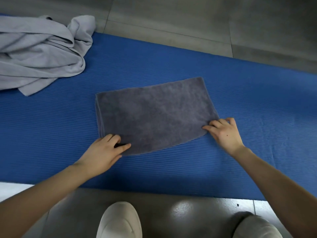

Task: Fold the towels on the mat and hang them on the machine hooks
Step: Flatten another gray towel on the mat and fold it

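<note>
A dark grey towel (154, 114) lies folded into a flat rectangle in the middle of the blue ribbed mat (248, 103). My left hand (104, 152) pinches the towel's near left corner between thumb and fingers. My right hand (224, 133) pinches the near right corner, fingers curled over the edge. A heap of crumpled light grey towels (37, 52) sits on the mat at the far left.
Grey tiled floor (188, 18) surrounds the mat beyond and in front. My white shoes (120, 220) stand on the floor just below the mat's near edge. No machine or hooks are in view.
</note>
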{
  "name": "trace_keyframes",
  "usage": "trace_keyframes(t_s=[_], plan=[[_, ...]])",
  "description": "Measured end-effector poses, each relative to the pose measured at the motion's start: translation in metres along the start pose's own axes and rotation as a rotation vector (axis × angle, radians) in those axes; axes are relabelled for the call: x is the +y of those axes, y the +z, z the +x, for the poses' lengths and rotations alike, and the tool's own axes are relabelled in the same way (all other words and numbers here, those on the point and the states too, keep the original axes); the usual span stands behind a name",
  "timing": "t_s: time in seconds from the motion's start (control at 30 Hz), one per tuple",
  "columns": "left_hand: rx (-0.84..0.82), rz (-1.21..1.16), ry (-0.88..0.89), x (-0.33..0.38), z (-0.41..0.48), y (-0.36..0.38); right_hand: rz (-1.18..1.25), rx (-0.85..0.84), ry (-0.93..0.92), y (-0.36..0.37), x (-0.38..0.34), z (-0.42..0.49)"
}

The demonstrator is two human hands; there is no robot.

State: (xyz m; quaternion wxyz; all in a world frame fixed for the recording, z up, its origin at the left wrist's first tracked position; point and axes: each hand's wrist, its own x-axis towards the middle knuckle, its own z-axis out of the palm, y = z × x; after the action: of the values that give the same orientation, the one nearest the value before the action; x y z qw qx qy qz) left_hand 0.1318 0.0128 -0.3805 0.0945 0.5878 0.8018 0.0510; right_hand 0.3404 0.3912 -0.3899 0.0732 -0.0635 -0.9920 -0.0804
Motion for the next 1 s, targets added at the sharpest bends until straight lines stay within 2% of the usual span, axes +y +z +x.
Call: trace_keyframes(t_s=[0.1, 0.2, 0.3, 0.4, 0.47, 0.57, 0.73, 0.83, 1.0], plan=[[0.002, -0.043, -0.028, -0.008, 0.0, -0.008, 0.045, -0.021, 0.007, -0.005, -0.01, -0.009], [-0.125, -0.112, -0.093, -0.013, -0.004, -0.025, 0.102, -0.068, -0.104, -0.018, -0.028, -0.034], [-0.393, -0.226, -0.196, -0.022, -0.01, -0.042, 0.274, -0.228, -0.177, -0.037, -0.05, -0.065], [-0.497, -0.405, -0.284, -0.033, -0.016, -0.056, 0.623, -0.491, -0.033, -0.054, -0.054, -0.073], [-0.421, -0.539, -0.382, -0.042, -0.015, -0.063, 0.775, -0.588, 0.163, -0.065, -0.043, -0.059], [-0.163, -0.803, -0.541, -0.047, -0.006, -0.075, 1.069, -0.487, 0.461, -0.079, -0.025, -0.029], [0.137, -0.986, -0.702, -0.055, 0.029, -0.077, 1.133, -0.271, 0.614, -0.079, -0.004, 0.018], [0.238, -0.85, -0.71, -0.064, 0.057, -0.069, 1.105, -0.179, 0.71, -0.058, 0.007, 0.041], [0.177, -0.457, -0.703, -0.082, 0.09, -0.046, 1.044, -0.21, 0.75, -0.023, 0.017, 0.065]])
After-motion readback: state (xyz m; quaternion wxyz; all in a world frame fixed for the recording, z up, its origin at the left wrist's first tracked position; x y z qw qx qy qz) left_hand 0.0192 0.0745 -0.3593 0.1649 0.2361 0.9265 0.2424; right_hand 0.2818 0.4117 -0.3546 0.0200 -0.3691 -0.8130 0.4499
